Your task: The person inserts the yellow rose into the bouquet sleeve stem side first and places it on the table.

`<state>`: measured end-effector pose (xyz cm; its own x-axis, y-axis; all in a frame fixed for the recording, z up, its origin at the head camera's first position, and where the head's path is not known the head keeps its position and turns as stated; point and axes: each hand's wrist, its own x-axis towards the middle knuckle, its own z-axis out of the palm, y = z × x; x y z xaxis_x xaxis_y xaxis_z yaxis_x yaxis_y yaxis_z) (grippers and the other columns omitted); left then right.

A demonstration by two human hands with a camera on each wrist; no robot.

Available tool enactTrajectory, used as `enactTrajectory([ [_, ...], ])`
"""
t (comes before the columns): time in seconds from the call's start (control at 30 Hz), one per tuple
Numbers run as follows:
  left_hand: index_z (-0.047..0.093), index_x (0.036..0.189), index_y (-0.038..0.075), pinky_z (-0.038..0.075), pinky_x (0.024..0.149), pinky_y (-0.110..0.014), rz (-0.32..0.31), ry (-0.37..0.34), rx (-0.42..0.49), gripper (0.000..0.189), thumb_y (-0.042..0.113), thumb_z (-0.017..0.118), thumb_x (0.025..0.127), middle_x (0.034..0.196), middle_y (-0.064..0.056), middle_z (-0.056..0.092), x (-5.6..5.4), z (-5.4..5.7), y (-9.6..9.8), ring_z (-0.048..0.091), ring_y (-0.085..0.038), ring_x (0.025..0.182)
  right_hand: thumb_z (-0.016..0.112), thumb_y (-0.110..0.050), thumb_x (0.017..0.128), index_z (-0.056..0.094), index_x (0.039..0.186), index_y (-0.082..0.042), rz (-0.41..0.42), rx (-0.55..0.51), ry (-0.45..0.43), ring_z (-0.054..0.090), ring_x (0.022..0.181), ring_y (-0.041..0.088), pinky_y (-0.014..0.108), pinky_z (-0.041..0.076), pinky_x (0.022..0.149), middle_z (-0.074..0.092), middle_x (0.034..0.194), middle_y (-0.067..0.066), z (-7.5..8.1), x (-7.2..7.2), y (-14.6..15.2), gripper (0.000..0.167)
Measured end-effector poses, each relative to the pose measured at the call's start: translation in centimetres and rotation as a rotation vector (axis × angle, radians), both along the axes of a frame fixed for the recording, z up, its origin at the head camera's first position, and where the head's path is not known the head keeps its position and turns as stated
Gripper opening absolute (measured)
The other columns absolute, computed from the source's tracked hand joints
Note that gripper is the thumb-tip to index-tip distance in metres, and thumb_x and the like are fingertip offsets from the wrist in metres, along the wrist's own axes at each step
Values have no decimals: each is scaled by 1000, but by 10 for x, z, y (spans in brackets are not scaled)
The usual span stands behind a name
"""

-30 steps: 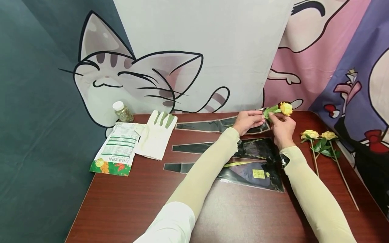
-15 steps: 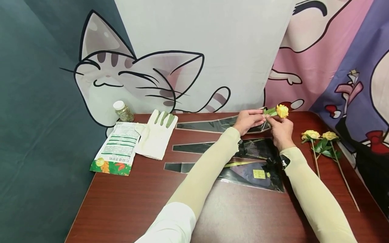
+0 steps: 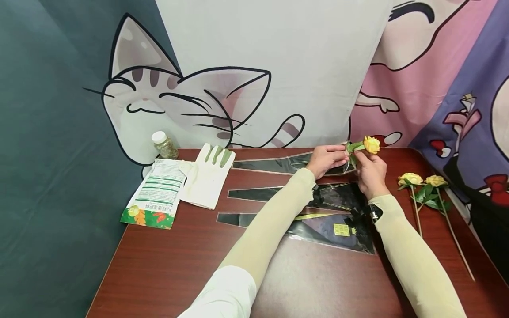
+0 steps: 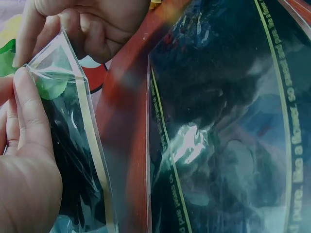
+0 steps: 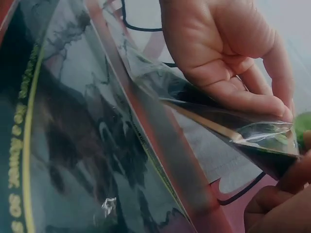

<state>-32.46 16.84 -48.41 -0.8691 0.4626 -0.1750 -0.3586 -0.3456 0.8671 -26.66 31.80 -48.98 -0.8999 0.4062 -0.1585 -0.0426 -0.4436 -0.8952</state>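
Note:
A yellow rose [image 3: 371,145] with green leaves lies at the mouth of the farthest clear-and-black flower sleeve [image 3: 270,165]. My left hand [image 3: 327,160] grips the sleeve near its open end; in the left wrist view the fingertips are at its clear rim. From the other side my right hand [image 3: 371,174] pinches the rose below its bloom. A green leaf [image 4: 51,85] shows through the clear film. The lower stem is hidden by the sleeve and hands. Nearer lie two more flat sleeves, a middle one [image 3: 338,194] and a front one [image 3: 318,229].
Two yellow roses, one [image 3: 410,179] beside another [image 3: 436,180], lie at the table's right. On the left are a white-capped jar [image 3: 165,145], a printed packet [image 3: 155,194] and a white glove [image 3: 208,176]. A printed cloth backdrop [image 3: 278,44] stands behind the table [image 3: 191,265].
The rose's bloom has shifted slightly left, closer to the sleeve's mouth, with my right hand moving along. My left hand stays at the sleeve. The head view has turned a little.

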Motion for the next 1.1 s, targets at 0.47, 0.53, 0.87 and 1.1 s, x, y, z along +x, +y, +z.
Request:
enactTrajectory([
  [0.47,80,116,0,65,74,-23,8,7,-17,23,-6,73,94,96,-13,81,3,1,-2,76,-13,79,78,-12,95,75,95,-14,23,52,-71,47,42,6,19,35,37,71,69,-4,3,1,5,4],
  [0.53,80,116,0,65,74,-23,14,3,-18,23,-7,72,95,96,-12,81,3,2,-2,76,-14,79,78,-12,96,74,94,-15,42,62,-85,45,42,6,20,35,38,68,66,-6,2,2,5,5],
  [0.87,80,118,1,65,74,-22,-2,-1,-8,26,-8,71,95,99,-11,81,3,6,2,75,-12,79,71,-8,98,70,97,-14,68,128,-117,44,37,5,20,39,37,68,65,-8,-6,-2,1,6],
  [1.1,80,117,0,64,72,-20,-1,4,-6,25,-8,70,96,97,-10,81,1,5,0,75,-12,77,72,-6,98,67,107,-15,91,155,-71,48,41,4,17,42,37,68,77,-8,-7,-1,1,13],
])
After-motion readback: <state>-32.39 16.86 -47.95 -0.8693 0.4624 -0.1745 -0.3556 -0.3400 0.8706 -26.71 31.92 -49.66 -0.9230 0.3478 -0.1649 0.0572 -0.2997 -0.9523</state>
